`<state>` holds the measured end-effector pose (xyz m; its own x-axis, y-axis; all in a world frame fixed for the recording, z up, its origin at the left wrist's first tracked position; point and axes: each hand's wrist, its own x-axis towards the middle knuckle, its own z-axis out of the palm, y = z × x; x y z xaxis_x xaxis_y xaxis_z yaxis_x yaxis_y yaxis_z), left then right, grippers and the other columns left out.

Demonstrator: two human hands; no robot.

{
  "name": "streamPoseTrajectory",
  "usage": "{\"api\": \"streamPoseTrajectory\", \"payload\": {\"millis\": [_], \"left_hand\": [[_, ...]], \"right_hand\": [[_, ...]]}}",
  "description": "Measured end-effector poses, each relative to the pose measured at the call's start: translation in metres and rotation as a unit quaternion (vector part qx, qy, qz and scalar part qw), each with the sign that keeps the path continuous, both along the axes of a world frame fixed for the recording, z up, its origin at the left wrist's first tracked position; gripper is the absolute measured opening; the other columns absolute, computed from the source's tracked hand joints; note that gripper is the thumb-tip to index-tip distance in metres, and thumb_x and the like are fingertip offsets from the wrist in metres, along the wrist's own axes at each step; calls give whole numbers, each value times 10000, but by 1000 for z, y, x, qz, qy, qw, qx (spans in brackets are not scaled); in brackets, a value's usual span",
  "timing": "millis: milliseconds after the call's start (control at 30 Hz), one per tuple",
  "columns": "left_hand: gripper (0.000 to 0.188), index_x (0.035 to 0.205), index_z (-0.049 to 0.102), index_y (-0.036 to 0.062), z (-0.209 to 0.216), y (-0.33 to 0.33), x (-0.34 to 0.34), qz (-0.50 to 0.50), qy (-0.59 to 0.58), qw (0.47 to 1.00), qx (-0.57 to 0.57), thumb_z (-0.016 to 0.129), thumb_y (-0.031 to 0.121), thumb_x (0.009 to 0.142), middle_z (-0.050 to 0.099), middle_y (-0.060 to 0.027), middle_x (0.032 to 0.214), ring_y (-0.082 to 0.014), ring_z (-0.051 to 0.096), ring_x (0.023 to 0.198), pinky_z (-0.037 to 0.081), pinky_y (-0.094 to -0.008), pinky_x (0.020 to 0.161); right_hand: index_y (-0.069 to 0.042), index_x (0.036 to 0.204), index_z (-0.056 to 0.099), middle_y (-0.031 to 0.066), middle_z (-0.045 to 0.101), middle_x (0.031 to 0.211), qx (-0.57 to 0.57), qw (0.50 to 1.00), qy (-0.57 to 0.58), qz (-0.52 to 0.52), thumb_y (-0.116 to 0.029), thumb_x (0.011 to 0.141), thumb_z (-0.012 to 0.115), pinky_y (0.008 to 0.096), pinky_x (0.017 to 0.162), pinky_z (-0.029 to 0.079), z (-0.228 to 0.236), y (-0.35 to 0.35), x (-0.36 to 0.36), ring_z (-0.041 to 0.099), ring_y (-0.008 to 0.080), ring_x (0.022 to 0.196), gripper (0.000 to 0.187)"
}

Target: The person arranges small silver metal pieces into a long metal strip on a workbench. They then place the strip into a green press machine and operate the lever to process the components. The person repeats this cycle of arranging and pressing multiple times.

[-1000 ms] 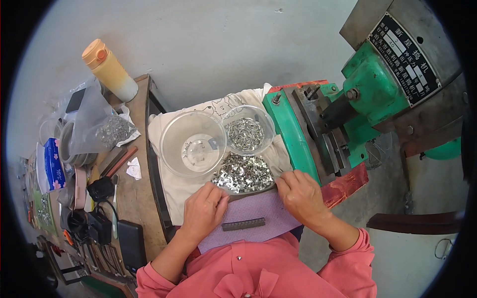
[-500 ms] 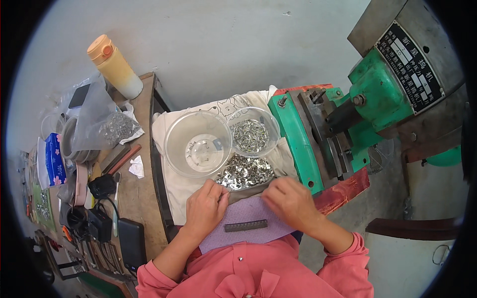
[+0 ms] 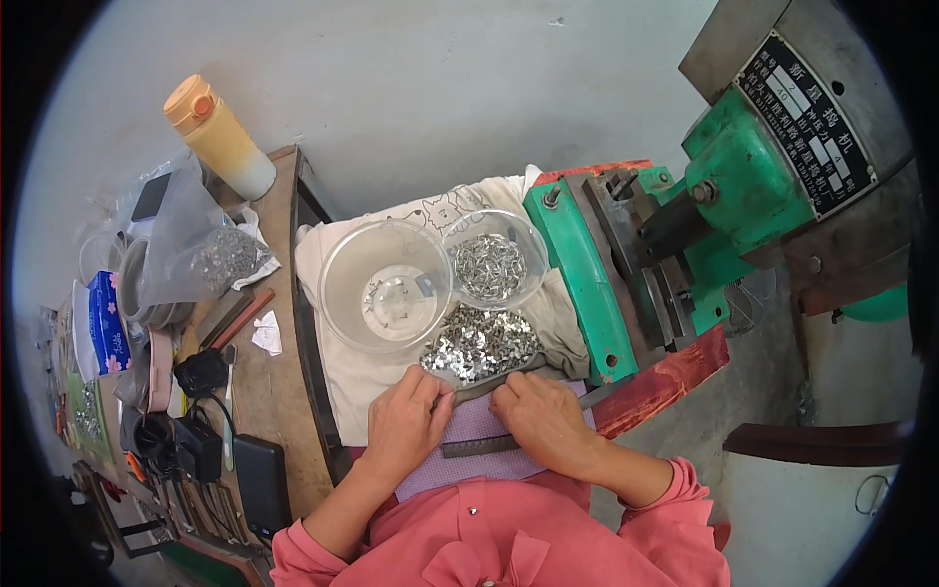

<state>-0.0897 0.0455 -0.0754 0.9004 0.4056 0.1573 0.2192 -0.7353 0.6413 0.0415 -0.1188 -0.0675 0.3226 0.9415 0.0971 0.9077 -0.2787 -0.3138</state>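
Observation:
My left hand [image 3: 409,416] is closed, its thumb and fingertips pinching the near edge of a grey cloth [image 3: 473,391]. Just right of it, my right hand [image 3: 540,419] has its fingers curled on the same cloth edge, fingertips mostly hidden. Beyond both hands lies a heap of small shiny metal pieces [image 3: 479,344], bordered by the cloth. Beneath the hands, a purple woven cloth [image 3: 421,477] covers my lap. A dark notched bar [image 3: 474,447] rests on it, its right end hidden by my right hand.
A large clear tub [image 3: 337,311] with a few pieces stands beyond the heap, beside a smaller clear tub [image 3: 489,266] of metal pieces. At right is a green press [image 3: 585,284]. The left-hand table [image 3: 279,411] holds a yellow bottle [image 3: 223,139], a black power bank [image 3: 262,484] and plastic bags.
My right hand has moved left along the cloth edge, closer to my left hand, and now covers the bar's right end. More cloth shows bunched right of the heap. My left hand has barely moved.

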Motion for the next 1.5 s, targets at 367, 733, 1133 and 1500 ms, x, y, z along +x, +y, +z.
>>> {"api": "streamPoseTrajectory", "payload": {"millis": [367,733,1133,1500], "left_hand": [[116,880,626,67,-1,-4,-4,-9,7,1000,-22,731,92,835,576,-84,833,-276,629,679,494,-393,596],[122,885,631,67,-7,-8,-10,-24,5,999,-21,735,102,831,578,-81,839,-282,629,680,493,-397,599],[112,885,630,71,-10,-8,-12,-8,0,999,-48,728,92,835,572,-77,831,-269,617,668,483,-387,583],[127,879,631,77,-12,-11,-17,-75,15,997,24,718,155,831,566,-73,859,-283,615,796,504,-406,689]], "right_hand": [[-64,809,598,81,563,798,-16,1000,7,-9,-151,815,698,405,654,533,0,4,-3,646,270,770,133],[-81,768,633,67,594,753,-5,1000,-11,-14,-155,784,719,392,629,539,1,5,-3,666,257,717,115],[-74,729,631,73,605,710,-3,1000,-13,-11,-134,748,674,368,617,547,2,7,-4,677,246,682,76],[-98,722,660,55,636,710,82,993,68,-46,-89,686,762,362,555,513,40,12,23,651,244,611,108]]}}
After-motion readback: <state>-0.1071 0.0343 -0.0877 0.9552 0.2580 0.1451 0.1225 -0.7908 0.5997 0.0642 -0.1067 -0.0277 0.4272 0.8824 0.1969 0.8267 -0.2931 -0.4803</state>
